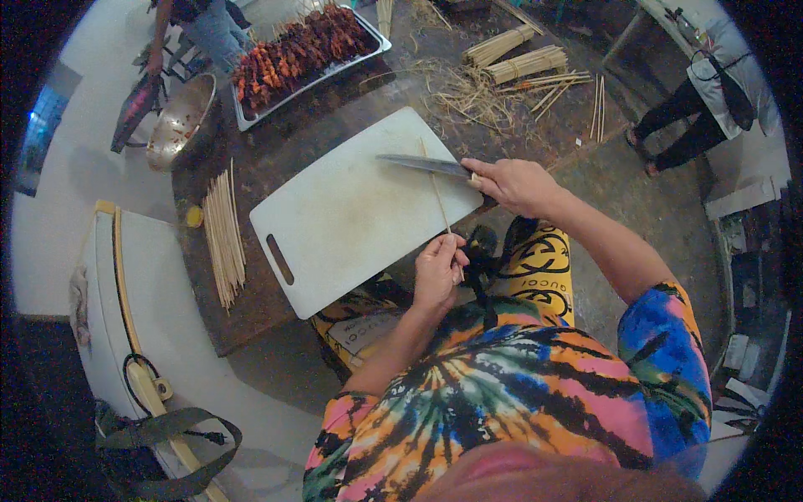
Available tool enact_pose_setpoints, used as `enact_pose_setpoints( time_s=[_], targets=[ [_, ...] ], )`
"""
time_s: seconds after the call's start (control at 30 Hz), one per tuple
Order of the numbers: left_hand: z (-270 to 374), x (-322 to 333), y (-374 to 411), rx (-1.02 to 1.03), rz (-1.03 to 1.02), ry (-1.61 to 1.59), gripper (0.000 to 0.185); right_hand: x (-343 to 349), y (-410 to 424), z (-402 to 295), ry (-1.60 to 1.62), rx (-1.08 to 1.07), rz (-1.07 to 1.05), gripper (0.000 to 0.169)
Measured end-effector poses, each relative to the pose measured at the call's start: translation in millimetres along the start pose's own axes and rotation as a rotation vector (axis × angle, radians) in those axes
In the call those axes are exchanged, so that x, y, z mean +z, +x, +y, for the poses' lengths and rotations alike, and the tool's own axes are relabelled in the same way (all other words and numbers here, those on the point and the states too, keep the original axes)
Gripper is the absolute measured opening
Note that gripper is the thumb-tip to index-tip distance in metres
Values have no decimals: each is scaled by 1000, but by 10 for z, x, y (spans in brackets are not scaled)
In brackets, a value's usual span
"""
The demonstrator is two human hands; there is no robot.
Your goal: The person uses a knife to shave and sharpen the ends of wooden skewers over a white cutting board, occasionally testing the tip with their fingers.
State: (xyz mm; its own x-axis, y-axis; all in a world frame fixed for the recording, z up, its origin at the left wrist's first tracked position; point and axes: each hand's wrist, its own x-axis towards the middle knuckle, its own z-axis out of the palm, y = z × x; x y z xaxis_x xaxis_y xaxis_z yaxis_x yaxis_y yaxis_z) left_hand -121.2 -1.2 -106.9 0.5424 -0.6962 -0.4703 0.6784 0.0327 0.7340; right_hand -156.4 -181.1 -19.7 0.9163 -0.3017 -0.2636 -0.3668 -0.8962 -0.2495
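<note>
My right hand (519, 187) grips a kitchen knife (421, 164) by its handle, with the blade pointing left over the right part of a white plastic cutting board (351, 210). Between the fingers of my left hand (439, 267) is a thin bamboo skewer (440, 202), near the board's front edge. The skewer runs away from me across the board and passes the blade, crossing it in the picture. Whether the blade touches the skewer I cannot tell. Left of the board, a row of loose bamboo skewers (224, 241) lies on the dark table (263, 323).
A metal tray of skewered meat (295, 59) stands at the back, with a metal bowl (182, 125) to its left. Bundled bamboo sticks (526, 64) and a heap of fibrous shavings (473, 103) lie at the back right. Two other people stand beyond the table, back left and right.
</note>
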Motion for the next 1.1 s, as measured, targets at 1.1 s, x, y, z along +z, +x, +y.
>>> enact_pose_setpoints(
  time_s=[1.1],
  targets=[
    [76, -85, -60, 505, -70, 973, 16, 243, -510, -62, -12, -121, -1, 41]
  ],
)
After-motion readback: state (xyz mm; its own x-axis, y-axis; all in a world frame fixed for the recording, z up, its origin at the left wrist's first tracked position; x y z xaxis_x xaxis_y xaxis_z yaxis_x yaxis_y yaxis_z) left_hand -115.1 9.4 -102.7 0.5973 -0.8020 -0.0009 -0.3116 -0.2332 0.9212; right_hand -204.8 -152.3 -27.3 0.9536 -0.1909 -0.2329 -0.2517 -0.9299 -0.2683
